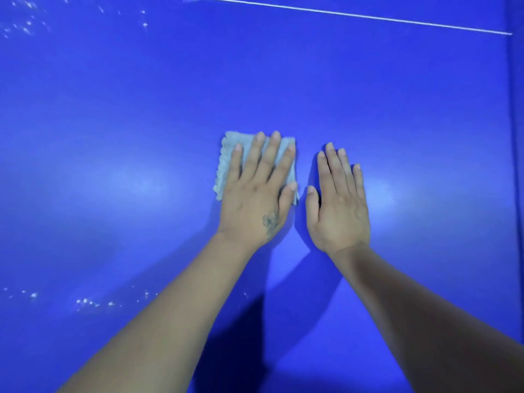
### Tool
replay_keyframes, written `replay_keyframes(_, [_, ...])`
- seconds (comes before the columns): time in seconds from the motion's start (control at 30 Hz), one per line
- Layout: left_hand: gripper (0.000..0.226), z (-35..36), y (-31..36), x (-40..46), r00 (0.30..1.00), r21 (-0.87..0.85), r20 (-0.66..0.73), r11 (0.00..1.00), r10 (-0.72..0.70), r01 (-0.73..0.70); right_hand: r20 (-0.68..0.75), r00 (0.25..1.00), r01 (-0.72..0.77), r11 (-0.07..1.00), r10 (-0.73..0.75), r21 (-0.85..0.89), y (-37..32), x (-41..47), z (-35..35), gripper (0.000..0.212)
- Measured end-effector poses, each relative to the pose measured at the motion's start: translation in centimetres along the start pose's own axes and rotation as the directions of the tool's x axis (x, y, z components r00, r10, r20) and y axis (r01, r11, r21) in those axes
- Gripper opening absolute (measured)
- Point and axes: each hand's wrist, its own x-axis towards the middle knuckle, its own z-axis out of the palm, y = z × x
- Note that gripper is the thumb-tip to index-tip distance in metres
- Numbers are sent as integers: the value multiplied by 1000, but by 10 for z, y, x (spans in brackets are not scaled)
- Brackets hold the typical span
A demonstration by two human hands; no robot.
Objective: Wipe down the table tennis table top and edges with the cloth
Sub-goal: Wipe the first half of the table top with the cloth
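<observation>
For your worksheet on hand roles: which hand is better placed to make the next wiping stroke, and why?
The left hand: it lies flat on the folded cloth on the blue table top. The right hand rests bare beside it.

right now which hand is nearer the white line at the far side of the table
Right. The right hand lies flat on the bare table, below the white line's near end. The left hand presses the cloth, further left.

Left hand [255, 191] flat on a folded pale cloth [226, 163], pressing it onto the blue table [113, 109]. Right hand [338, 202] flat just beside it.
</observation>
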Motion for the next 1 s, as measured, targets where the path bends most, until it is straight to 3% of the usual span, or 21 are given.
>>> replay_keyframes(0.23, [63,-16,-27,-89,990,19,106,996,89,-91,10,1000,-12,1000,12,-5,-2,-1,-2,63])
replay_keyframes(0.4, [63,-27,-88,-76,993,83,35,990,-114,111,12,1000,-11,1000,11,-7,-2,-1,-1,63])
replay_keyframes(0.5, [62,-21,-91,-36,967,58,-22,965,-254,255,-8,1000,-8,1000,8,-1,-3,-2,-3,63])
replay_keyframes(0.57, [63,-13,-78,-13,962,60,-40,960,-270,272,-21,1000,-6,1000,6,3,-3,-2,-3,62])
replay_keyframes(0.77, [64,1,-11,-24,996,37,-14,995,-90,90,-50,999,6,1000,-6,9,-4,-2,-2,61])
replay_keyframes(1.0, [63,-8,19,-145,993,25,113,999,27,-30,-37,999,-8,1000,7,-7,-6,-5,-5,62])
